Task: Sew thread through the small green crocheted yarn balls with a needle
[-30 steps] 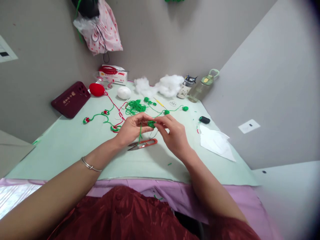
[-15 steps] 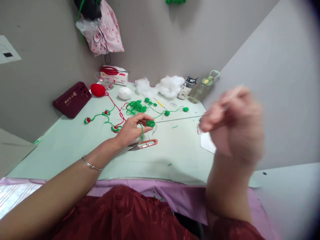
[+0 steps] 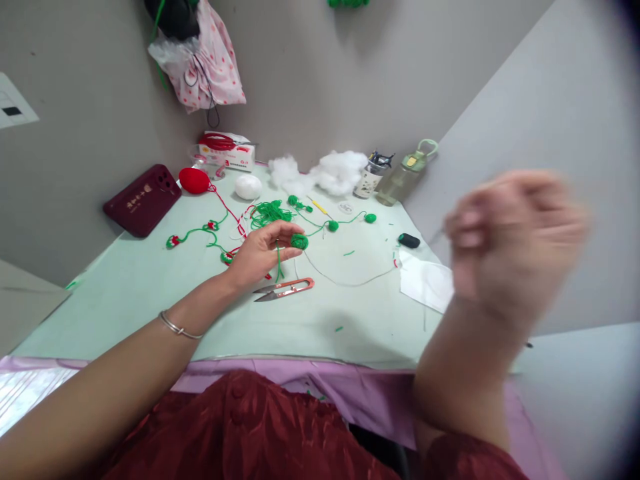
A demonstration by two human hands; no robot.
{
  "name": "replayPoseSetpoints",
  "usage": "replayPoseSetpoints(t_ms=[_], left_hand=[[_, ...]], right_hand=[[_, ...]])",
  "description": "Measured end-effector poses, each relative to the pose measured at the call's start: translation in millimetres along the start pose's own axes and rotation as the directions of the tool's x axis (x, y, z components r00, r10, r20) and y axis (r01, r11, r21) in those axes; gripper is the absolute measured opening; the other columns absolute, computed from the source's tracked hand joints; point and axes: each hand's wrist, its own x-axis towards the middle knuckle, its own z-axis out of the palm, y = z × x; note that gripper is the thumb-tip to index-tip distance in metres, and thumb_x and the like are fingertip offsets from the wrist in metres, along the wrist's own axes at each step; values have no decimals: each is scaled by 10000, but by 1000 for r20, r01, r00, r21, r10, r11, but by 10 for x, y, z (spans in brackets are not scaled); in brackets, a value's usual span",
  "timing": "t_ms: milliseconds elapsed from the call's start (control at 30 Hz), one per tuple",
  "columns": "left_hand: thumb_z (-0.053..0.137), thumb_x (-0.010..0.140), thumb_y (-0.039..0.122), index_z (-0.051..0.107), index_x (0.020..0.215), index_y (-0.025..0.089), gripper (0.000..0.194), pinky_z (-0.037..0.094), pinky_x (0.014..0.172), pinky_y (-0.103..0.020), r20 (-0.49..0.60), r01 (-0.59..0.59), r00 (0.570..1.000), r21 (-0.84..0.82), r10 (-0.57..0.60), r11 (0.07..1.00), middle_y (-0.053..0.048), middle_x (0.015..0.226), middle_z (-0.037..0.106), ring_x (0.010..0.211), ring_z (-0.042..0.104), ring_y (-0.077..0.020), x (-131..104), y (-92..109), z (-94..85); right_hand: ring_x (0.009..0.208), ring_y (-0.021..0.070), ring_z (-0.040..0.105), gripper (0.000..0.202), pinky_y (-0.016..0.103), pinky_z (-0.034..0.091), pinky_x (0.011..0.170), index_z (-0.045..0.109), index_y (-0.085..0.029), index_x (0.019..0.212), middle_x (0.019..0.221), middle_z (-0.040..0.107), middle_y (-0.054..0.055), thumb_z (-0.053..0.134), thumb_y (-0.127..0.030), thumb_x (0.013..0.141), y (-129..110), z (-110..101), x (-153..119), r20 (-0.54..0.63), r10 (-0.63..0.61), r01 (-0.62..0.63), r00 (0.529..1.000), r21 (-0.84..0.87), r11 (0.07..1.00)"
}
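My left hand (image 3: 260, 257) pinches a small green crocheted ball (image 3: 299, 241) between thumb and fingers above the table, with a green yarn tail hanging beneath. A thin grey thread (image 3: 345, 285) leaves the ball and curves slackly to the right. Raised at the right, my right hand (image 3: 520, 240) is blurred, its fingers closed together. A faint grey streak shows by its fingertips; what it grips is too smeared to name. Orange-handled thread snips (image 3: 285, 289) lie just below my left hand. Behind it sits a tangle of green yarn (image 3: 270, 213).
Small green balls (image 3: 333, 227) on yarn, a yellow crochet hook (image 3: 319, 207) and white stuffing (image 3: 340, 172) lie farther back. A red ball (image 3: 194, 181), a white ball (image 3: 249, 187) and a maroon phone (image 3: 143, 201) are leftward. A bottle (image 3: 397, 181) and white paper (image 3: 425, 281) are rightward.
My right hand has moved farther right, uncovering a black object and more of the paper. The thread, stretched straight before, now hangs in a slack curve. My left hand stays nearly still.
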Motion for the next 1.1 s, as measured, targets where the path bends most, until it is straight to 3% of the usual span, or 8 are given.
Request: replayPoseSetpoints(t_ms=[33,133,267,633,800,967,1100], left_hand=[[823,725,246,713,1015,187,316,503,928,-347,-4,-6,1000,-11,6,1000,-45,1001,696,940,640,-179,-2,3,2],[826,728,237,712,1002,187,300,509,929,-353,4,-16,1000,-22,16,1000,-40,982,693,929,644,-174,-5,0,0],[820,738,234,712,1011,190,297,512,939,-364,27,-25,999,-32,26,999,-41,993,699,945,654,-180,-4,-13,-7],[806,747,247,717,1025,204,296,496,978,-395,32,-27,999,21,26,999,-52,1031,710,977,660,-205,-8,-43,-8],[800,742,253,749,1047,217,311,478,973,-386,21,-35,999,134,33,990,-49,1038,720,959,643,-201,-12,-47,-21],[804,741,278,787,1054,217,320,498,910,-371,62,12,998,136,-20,991,-50,996,737,905,644,-200,-30,3,-17],[812,752,323,786,1065,211,334,521,910,-370,128,76,989,23,-79,997,-53,1041,753,928,670,-207,-40,56,7]], right_hand=[[606,124,512,132,291,380,518,706,-266,884,730,565,7,679,-386,933,11,168,-15,-73,-60,60,996,-3,998],[720,141,560,68,295,442,615,733,-244,821,790,613,14,731,-222,885,102,541,-107,112,-92,108,989,-145,984],[680,126,527,113,285,429,625,744,-227,870,772,570,14,659,-185,932,252,739,-238,264,-104,191,959,-330,925],[738,147,523,199,272,404,643,721,-216,851,783,536,28,571,-212,982,351,811,-304,375,-119,306,919,-492,815],[757,158,504,213,282,375,651,713,-202,843,802,532,37,550,-184,979,333,785,-296,448,-77,325,891,-510,796],[763,148,518,164,282,388,671,733,-215,877,812,536,23,596,-180,960,407,773,-284,452,-27,229,892,-401,887],[727,130,515,106,287,406,682,759,-225,886,770,531,0,663,-223,932,522,756,-245,442,65,32,895,-210,977]])
